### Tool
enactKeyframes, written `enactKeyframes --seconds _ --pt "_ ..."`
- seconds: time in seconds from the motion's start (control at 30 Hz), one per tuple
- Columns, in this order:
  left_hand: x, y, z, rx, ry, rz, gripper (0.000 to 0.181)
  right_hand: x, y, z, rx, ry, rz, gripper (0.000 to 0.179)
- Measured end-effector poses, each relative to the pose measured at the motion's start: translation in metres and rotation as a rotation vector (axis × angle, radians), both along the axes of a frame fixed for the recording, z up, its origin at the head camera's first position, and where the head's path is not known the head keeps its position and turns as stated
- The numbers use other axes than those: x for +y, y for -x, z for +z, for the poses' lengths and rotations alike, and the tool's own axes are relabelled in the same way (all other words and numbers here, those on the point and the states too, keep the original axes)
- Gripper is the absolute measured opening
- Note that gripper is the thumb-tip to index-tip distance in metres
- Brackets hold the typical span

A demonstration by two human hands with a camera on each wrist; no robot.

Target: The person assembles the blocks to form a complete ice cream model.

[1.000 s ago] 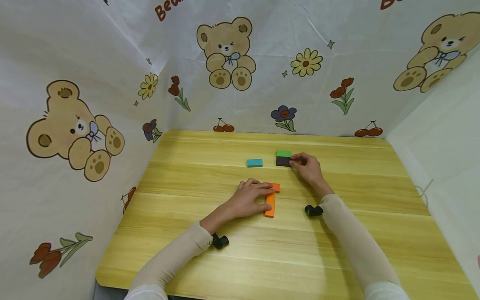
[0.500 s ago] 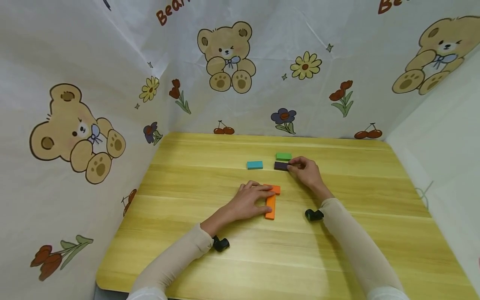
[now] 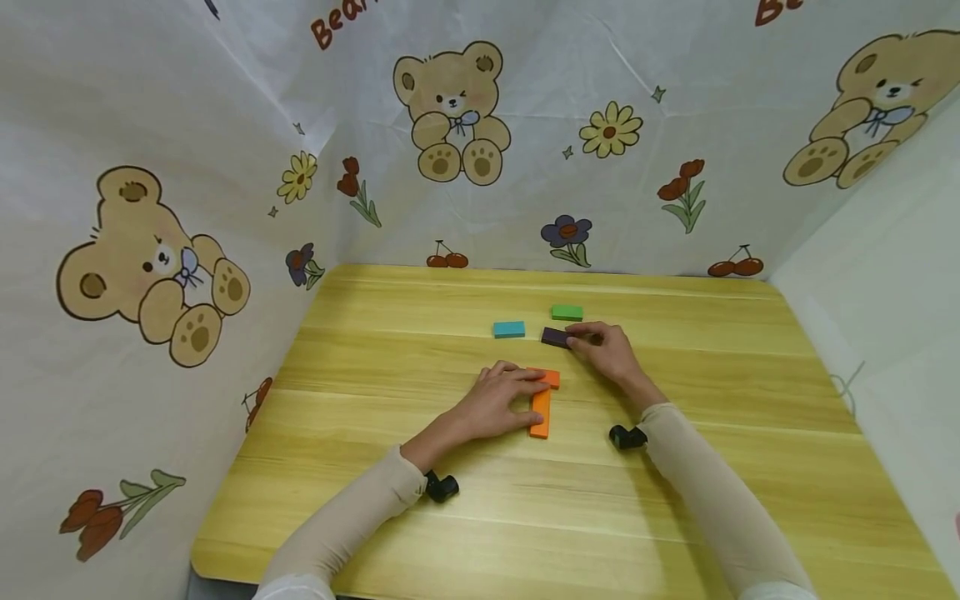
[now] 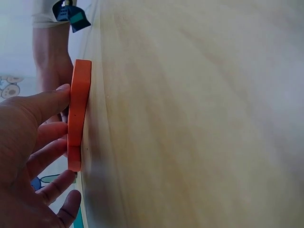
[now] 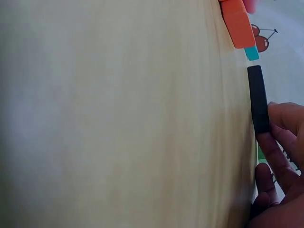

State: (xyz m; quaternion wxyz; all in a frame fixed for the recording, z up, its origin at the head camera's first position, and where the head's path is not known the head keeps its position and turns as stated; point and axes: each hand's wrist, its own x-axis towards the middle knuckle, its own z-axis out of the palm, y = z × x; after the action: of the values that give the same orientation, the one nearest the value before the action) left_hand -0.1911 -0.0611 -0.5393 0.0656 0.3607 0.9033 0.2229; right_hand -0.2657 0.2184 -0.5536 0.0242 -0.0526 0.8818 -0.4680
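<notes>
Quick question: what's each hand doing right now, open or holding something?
Left hand: open, touching the orange blocks.
Right hand: closed, pinching the dark block.

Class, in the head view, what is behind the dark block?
Behind the dark block lies the green block, with a strip of table between them. The right hand covers the dark block's right end, so that part cannot be seen.
</notes>
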Motion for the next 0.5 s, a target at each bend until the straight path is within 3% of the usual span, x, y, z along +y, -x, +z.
enactKeyframes --seconds 0.5 --pt "-0.001 -0.001 0.000 -0.020 -0.008 0.000 0.061 -0.010 -0.011 -0.001 0.064 -0.043 0.110 0.029"
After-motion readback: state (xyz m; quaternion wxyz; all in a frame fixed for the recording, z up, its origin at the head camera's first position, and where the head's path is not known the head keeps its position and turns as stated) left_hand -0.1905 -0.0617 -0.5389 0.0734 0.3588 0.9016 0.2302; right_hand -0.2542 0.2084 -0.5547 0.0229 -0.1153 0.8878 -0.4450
